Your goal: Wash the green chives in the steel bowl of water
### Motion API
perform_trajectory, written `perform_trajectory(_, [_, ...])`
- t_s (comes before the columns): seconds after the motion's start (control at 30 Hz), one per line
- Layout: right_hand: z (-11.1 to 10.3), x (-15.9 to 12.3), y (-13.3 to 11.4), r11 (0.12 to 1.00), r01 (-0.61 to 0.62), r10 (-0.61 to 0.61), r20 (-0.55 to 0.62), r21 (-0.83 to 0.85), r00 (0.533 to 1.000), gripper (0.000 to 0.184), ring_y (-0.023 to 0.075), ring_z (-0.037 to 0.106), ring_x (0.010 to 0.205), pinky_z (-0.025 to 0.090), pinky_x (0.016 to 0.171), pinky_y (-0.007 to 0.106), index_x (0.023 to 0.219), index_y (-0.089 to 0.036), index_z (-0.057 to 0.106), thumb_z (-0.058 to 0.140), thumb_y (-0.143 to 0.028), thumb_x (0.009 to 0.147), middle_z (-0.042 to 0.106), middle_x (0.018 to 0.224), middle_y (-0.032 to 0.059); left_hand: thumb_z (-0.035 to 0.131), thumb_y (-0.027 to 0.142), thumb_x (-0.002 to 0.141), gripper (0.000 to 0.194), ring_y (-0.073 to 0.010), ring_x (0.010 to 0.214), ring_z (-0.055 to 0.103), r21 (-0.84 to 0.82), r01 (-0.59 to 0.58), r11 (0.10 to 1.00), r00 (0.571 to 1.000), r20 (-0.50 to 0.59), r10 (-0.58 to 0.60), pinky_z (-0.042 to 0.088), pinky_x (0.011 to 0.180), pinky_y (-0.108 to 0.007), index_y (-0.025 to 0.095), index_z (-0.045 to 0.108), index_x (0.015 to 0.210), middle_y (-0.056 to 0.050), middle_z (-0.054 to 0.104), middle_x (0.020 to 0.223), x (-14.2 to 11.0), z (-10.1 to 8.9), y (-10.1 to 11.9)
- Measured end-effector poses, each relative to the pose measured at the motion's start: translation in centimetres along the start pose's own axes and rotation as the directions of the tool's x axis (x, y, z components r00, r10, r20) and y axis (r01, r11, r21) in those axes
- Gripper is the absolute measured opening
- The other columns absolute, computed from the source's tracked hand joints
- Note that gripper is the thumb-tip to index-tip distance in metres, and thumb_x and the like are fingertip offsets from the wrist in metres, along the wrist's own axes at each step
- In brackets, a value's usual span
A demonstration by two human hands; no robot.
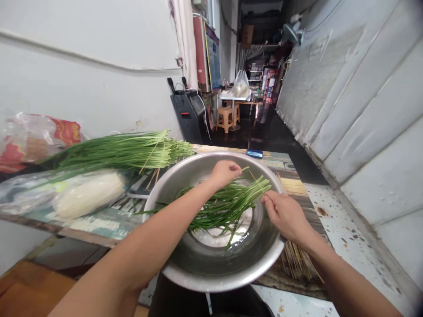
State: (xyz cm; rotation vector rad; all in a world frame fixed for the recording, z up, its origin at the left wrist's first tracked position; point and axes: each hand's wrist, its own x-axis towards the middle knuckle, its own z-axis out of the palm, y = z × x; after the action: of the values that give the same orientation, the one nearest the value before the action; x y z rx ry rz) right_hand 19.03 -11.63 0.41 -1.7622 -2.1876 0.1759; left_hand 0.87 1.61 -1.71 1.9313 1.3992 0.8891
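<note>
Stretching both bare forearms (172, 229) from the bottom of view over a wide metal basin (228, 270), with dark clothing (198, 304) just below the near rim. Pinching one green stalk (245, 168) between thumb and fingertip of the left hand (226, 172), above the far part of the basin. Curling the right hand (284, 213) closed beside the pale ends of the long greens (224, 207); cannot tell whether gripping anything there. Keeping those greens loosely heaped inside the basin, pale ends toward the right. Showing to the left, on the worktop (102, 226), a thick bundle (132, 149) of similar greens, a pale item (89, 193) in clear plastic, and red-and-clear packaging (66, 132). Showing to the right of the basin some thin sticks (295, 259); beyond the far rim, a small blue object (254, 153).
</note>
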Motion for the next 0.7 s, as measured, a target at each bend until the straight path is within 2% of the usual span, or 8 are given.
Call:
perform_trajectory(0.07, [-0.1, -0.1, -0.1, 1.000, -0.010, 0.010, 0.012, -0.004, 1.000, 0.031, 0.0180, 0.058, 0.072, 0.036, 0.065, 0.027, 0.085, -0.018, 0.060, 0.030, -0.023, 0.090, 0.066, 0.074, 0.0051, 0.064, 0.026, 0.068, 0.015, -0.0145, 0.067, 0.061, -0.089, -0.011, 0.996, 1.000, 0.000, 0.011, 0.046, 0.065, -0.025, 0.015, 0.070, 0.078, -0.003, 0.069, 0.071, -0.4, 0.3, 0.8])
perform_trajectory(0.2, [-0.1, -0.1, -0.3, 1.000, -0.020, 0.020, 0.014, -0.011, 1.000, 0.032, 0.0196, 0.060, 0.076, 0.037, 0.067, 0.027, 0.088, -0.017, 0.062, 0.030, -0.023, 0.090, 0.067, 0.078, 0.0074, 0.063, 0.024, 0.069, 0.013, -0.0123, 0.058, 0.058, -0.238, 0.048, 0.970, 0.999, 0.011, -0.047, 0.046, 0.063, -0.024, 0.014, 0.068, 0.076, -0.001, 0.065, 0.060, -1.3, 0.8, 2.1])
perform_trajectory(0.37, [0.0, -0.1, -0.4, 0.999, -0.040, 0.040, 0.033, -0.022, 0.999, 0.031, 0.0201, 0.061, 0.078, 0.037, 0.068, 0.027, 0.092, -0.017, 0.062, 0.032, -0.022, 0.090, 0.068, 0.081, 0.0078, 0.064, 0.020, 0.068, 0.008, -0.0100, 0.053, 0.056, -0.342, 0.078, 0.936, 0.997, 0.008, -0.079, 0.044, 0.059, -0.022, 0.013, 0.064, 0.072, 0.000, 0.062, 0.058, -1.9, 0.9, 3.3])
perform_trajectory(0.7, [-0.1, 0.0, -0.3, 0.998, -0.040, 0.041, 0.028, -0.045, 0.999, 0.031, 0.0205, 0.062, 0.081, 0.037, 0.070, 0.027, 0.095, -0.016, 0.063, 0.032, -0.019, 0.090, 0.069, 0.082, 0.0081, 0.064, 0.018, 0.067, 0.008, -0.0101, 0.054, 0.056, -0.370, 0.109, 0.923, 0.993, 0.005, -0.115, 0.043, 0.057, -0.021, 0.013, 0.065, 0.073, 0.000, 0.063, 0.060, -2.3, 0.8, 3.7])
